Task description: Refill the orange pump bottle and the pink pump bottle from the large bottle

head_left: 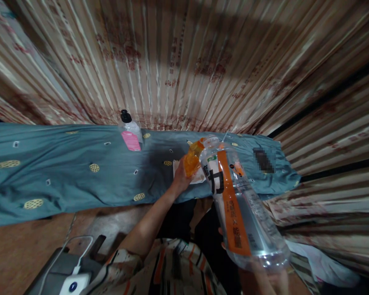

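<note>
My left hand (181,179) is closed around a small translucent orange container (192,159), held over the patterned cloth. A large clear plastic drink bottle (233,200) with an orange label lies tilted in my right hand (262,278), its base toward me. Fingers of that hand show at the bottle's side and under its base; the rest is hidden or blurred. The bottle's open neck (211,142) is close against the orange container's mouth; I cannot tell whether they touch. Under my left hand lies a whitish sheet (197,178).
A clear bottle with a pink label and black cap (131,135) stands at the back of the teal pineapple-print cloth (76,176). A dark, pixelated object (263,159) lies to the right. Pleated curtains (172,65) enclose the back and right. A white power bank (74,284) with a cable is at lower left.
</note>
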`<act>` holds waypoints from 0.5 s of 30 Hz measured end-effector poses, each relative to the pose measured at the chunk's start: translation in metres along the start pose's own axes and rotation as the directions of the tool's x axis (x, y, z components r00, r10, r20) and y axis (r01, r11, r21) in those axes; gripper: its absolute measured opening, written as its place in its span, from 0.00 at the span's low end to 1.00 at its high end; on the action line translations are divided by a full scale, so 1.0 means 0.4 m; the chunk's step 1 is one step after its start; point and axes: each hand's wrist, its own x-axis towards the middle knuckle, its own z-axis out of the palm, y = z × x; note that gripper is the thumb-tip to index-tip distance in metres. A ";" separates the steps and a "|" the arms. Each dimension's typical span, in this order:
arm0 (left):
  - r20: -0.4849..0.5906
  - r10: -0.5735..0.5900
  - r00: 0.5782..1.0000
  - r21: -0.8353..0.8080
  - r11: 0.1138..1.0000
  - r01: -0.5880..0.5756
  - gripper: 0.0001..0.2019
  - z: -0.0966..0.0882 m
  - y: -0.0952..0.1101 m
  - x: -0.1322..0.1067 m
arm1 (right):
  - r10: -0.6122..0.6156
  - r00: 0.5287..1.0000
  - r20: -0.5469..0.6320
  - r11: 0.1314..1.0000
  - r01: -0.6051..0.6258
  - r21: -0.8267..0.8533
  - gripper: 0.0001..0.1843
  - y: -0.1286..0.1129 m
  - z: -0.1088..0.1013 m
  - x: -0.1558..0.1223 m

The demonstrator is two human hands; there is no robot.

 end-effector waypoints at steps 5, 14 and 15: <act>-0.002 -0.016 1.000 0.003 1.000 0.016 0.35 -0.002 0.006 0.001 | 0.080 0.997 -0.015 0.997 -0.080 0.020 0.31 0.005 0.009 0.008; -0.013 -0.012 1.000 -0.013 1.000 0.011 0.34 0.002 0.005 0.001 | 0.038 0.999 -0.017 0.999 -0.038 -0.001 0.27 0.022 -0.002 0.006; -0.010 -0.012 1.000 -0.011 1.000 0.012 0.33 0.001 0.005 0.000 | 0.030 0.999 -0.025 1.000 -0.030 0.003 0.26 0.022 -0.001 0.006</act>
